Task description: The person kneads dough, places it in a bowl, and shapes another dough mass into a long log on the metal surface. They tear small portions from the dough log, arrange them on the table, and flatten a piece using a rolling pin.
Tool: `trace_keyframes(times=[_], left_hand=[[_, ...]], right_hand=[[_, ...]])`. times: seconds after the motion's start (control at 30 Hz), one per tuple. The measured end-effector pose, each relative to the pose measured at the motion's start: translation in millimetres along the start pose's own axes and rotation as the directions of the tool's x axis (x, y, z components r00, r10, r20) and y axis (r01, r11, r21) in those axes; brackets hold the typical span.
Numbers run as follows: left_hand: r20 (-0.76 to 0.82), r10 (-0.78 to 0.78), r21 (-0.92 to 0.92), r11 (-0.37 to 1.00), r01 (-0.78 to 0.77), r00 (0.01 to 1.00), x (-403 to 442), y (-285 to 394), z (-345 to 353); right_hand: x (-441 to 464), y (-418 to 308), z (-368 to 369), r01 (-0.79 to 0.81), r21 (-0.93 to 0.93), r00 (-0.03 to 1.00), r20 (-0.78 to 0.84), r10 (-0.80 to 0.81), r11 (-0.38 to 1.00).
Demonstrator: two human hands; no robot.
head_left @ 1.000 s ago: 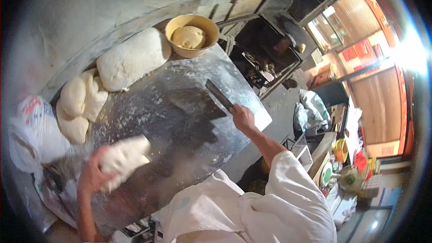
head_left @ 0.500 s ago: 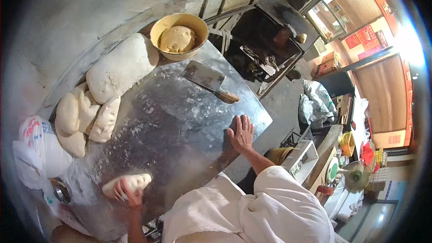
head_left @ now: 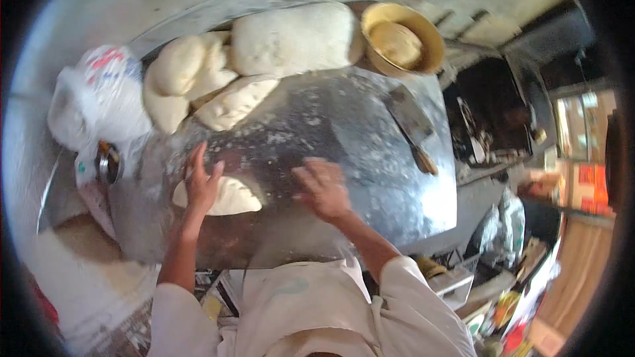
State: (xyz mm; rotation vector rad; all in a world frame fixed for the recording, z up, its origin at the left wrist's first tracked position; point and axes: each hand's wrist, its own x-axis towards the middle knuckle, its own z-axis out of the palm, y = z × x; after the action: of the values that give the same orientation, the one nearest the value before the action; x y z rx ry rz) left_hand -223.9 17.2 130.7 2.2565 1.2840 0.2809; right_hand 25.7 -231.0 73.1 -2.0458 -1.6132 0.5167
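A floured metal worktable (head_left: 370, 152) fills the middle of the head view. Near its front left lies a flattened oval piece of dough (head_left: 235, 198). My left hand (head_left: 202, 182) is over the dough's left part, its fingers spread and pointing away from me; it hides part of the piece. To the right of the dough, my right hand (head_left: 324, 188) hovers low over the table, with nothing visible in it. Its fingers are apart but blurred by motion. Behind my hands lies a smaller seamed dough piece (head_left: 235, 104).
Along the wall sit a large dough slab (head_left: 294, 38), a folded dough heap (head_left: 178, 69) and a yellow bowl (head_left: 433, 43) holding dough. A broad-bladed cleaver (head_left: 410, 119) lies at the right. A plastic bag (head_left: 99, 102) and a round metal tin (head_left: 108, 162) stand left.
The view has turned to the right-hand side less, now facing the table squarely. My right hand has left the table's edge and come toward the dough. My left hand's fingers have spread.
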Motion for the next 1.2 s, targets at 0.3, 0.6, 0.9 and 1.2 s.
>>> trace_keyframes(times=[0.3, 0.6, 0.9, 1.2], left_hand=[[0.036, 0.177, 0.369, 0.913, -0.177, 0.984, 148, 8, 57], [0.399, 0.062, 0.572, 0.763, -0.301, 0.915, 166, -119, -24], [0.073, 0.105, -0.297, 0.952, -0.079, 0.992, 20, -85, 11], [0.008, 0.36, 0.347, 0.874, -0.34, 0.933, -140, -72, 11]], right_hand=[[-131, 194, -110, -0.637, -0.098, 0.723, -0.421, 0.549, 0.764], [-82, 131, -91, -0.742, 0.082, 0.67, 0.039, 0.741, 0.666], [22, 45, -98, -0.415, 0.175, 0.904, -0.034, 0.427, 0.893], [85, 140, -121, -0.394, -0.052, 0.877, -0.322, 0.358, 0.918]])
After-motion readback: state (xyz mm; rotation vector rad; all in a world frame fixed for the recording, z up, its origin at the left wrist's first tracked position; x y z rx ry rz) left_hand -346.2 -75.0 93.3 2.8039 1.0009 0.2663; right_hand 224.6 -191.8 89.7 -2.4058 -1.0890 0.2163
